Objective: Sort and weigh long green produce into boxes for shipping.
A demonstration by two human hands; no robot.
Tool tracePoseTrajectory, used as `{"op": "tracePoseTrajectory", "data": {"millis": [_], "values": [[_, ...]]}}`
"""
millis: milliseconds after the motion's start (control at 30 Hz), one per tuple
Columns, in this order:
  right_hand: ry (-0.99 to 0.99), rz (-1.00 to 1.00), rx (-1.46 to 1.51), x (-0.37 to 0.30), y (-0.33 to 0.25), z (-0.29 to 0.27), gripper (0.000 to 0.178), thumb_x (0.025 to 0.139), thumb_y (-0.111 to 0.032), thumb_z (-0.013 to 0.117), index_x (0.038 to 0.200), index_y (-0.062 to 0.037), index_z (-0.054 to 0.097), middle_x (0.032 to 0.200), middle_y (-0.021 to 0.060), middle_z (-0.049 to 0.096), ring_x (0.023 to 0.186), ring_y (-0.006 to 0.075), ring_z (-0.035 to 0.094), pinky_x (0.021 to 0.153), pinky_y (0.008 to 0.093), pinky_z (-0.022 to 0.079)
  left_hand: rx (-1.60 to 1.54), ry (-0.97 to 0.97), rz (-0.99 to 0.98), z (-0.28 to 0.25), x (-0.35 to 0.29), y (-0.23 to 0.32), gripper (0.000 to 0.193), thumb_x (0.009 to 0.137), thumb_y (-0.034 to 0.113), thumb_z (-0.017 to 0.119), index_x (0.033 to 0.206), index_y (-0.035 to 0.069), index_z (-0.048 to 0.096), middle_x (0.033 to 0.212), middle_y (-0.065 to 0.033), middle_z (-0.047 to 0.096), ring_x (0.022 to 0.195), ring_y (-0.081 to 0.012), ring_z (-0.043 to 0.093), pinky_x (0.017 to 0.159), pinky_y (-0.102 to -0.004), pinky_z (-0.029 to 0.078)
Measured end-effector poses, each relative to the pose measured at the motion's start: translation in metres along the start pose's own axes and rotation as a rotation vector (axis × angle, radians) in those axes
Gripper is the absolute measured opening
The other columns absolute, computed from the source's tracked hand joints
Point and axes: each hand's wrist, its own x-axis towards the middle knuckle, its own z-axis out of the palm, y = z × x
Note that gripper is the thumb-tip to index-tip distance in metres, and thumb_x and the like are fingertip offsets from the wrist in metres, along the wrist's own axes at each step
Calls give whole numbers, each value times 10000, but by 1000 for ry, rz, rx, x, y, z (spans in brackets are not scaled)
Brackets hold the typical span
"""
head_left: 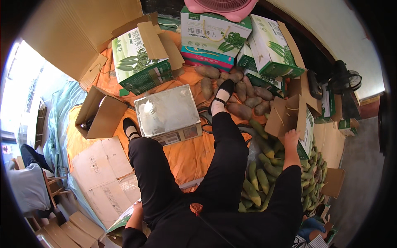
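My right hand [291,138] is closed over the rim of an open cardboard carton [305,134], white and green outside and brown inside. That carton stands tilted beside a heap of long green radishes [261,180]. Low on the left, my left hand [137,210] is against the edge of another white and green carton [120,223] beside my thigh; its fingers are mostly hidden. Between my feet sits a low box-shaped device with a dusty grey metal top [168,110], which looks like a scale.
Brownish-pink root vegetables [244,93] lie beyond my right foot. Printed cartons [140,62] stand at the back, one under a pink fan [223,5]. An open brown box [103,113] and flattened cardboard [101,169] lie left on orange sheeting. People are at the lower left and lower right.
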Motion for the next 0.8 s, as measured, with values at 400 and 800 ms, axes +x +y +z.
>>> {"op": "tracePoseTrajectory", "data": {"millis": [400, 800], "values": [[167, 135, 155, -34, 27, -31, 166, 852, -171, 587, 973, -167, 699, 1017, 8, 613, 1065, 213, 519, 931, 455, 386, -651, 449, -11, -158, -18, 82, 233, 795, 148, 648, 1005, 55, 689, 849, -203, 683, 802, -337, 678, 727, -383, 523], [596, 397, 816, -122, 66, -61, 158, 816, -157, 668, 909, -33, 635, 948, 99, 607, 928, 293, 581, 889, 468, 404, -960, 936, 195, -313, -62, 95, 219, 891, 44, 572, 1096, 23, 648, 960, -101, 694, 928, -148, 645, 810, -298, 508]]}}
